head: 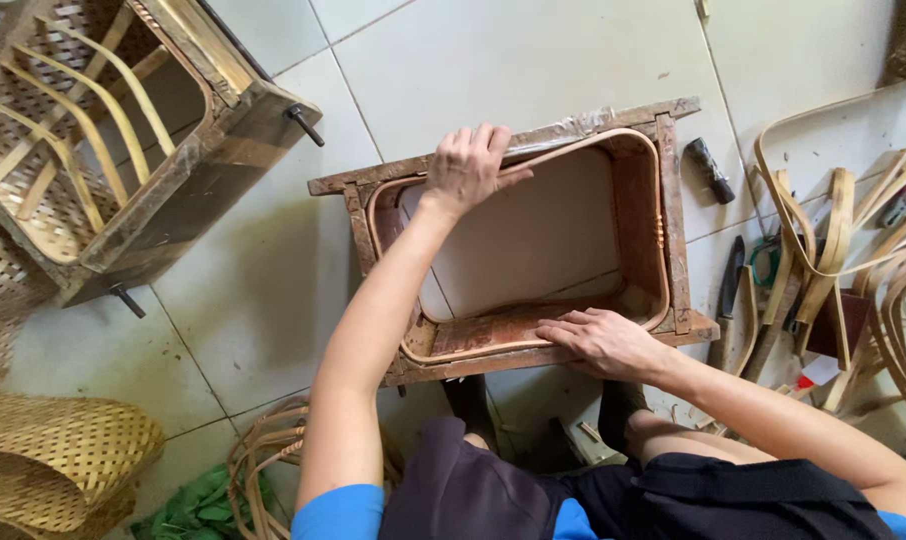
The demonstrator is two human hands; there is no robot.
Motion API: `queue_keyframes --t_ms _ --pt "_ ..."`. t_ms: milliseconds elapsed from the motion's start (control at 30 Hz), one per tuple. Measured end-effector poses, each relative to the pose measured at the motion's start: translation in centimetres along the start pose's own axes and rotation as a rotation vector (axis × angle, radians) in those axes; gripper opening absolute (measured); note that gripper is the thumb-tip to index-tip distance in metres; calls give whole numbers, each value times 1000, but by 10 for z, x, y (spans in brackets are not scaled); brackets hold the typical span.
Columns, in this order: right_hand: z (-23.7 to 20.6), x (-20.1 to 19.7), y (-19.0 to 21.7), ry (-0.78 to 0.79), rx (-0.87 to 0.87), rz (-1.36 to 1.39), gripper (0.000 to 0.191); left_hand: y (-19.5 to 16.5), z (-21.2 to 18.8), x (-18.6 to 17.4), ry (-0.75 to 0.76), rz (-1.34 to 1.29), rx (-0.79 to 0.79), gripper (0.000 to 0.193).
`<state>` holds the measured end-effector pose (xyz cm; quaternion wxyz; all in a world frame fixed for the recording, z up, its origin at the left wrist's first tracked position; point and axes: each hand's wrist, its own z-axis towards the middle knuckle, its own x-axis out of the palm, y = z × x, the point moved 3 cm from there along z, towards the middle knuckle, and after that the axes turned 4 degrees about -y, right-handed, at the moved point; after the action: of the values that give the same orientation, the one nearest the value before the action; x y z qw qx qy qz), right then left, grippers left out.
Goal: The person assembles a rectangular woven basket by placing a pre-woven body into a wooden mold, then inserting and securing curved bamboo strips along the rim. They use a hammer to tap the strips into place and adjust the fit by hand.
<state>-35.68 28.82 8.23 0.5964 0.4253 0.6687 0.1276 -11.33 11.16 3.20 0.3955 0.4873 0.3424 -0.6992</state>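
Blue sleeves and dark shorts fill the near edge, knees spread above a pale grey tiled floor (493,60) marked with dark grout lines. Just ahead, between the legs, stands a worn brown rectangular wooden frame mould (678,230), open through the middle so the tiles show inside it. A thin tan bamboo strip hoop (533,165) lines its inner walls, bent round at the corners. The right hand (603,340) lies flat on the near rail, fingers together and stretched leftward, pressing the strip down. The left hand (465,165) rests over the far rail, fingers curled across the strip and the wood, gripping the edge.

To the right on the floor lie dark-handled knives (725,290) and a tangle of curved bamboo strips (853,230). At near left sit loose cane coils (263,450), green leaves (198,510) and a woven bamboo basket (63,445). Farther left, a second heavy wooden mould (188,190) holds a half-built basket with arched ribs (63,120).
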Motion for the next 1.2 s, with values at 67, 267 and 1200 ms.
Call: queue_keyframes --t_ms 67,267,1200 --pt "0 2 -1 12 4 -9 71 2 -2 0 -88 -8 22 67" --pt "2 7 -3 68 39 -57 72 4 2 0 -116 -15 -50 56" --pt "-2 2 8 -65 23 -65 55 -23 11 -7 -23 20 -65 68"
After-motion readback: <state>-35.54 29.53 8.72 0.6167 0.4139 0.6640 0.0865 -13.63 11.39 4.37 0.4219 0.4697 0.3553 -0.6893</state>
